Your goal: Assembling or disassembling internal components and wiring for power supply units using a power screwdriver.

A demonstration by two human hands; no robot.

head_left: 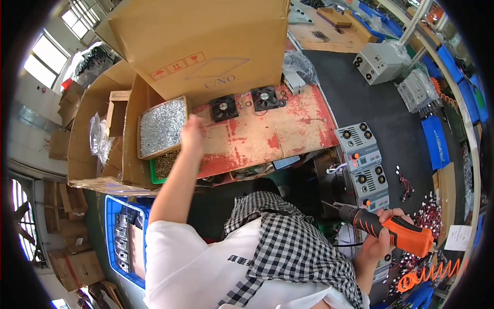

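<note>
In my right hand [378, 245] is an orange and black electric screwdriver [393, 232], my fingers wrapped round its body and its thin bit pointing left. My left arm reaches forward over the red worn bench. At the right edge of a shallow cardboard box [188, 110] filled with small silver metal pieces [162, 127] is my left hand [193, 135]; its fingers are blurred, and whether they hold anything does not show. Two black cooling fans [223, 107] [264, 98] lie on the bench to the right of that hand, with small dark rings [282, 96] beside them.
A large carton [206, 46] stands at the bench's back. A green tray [158, 174] of brownish small parts sits below the silver pieces. Grey machine units [356, 135] line the dark conveyor at right, near a coiled orange hose [429, 275]. A blue crate [110, 226] stands at lower left.
</note>
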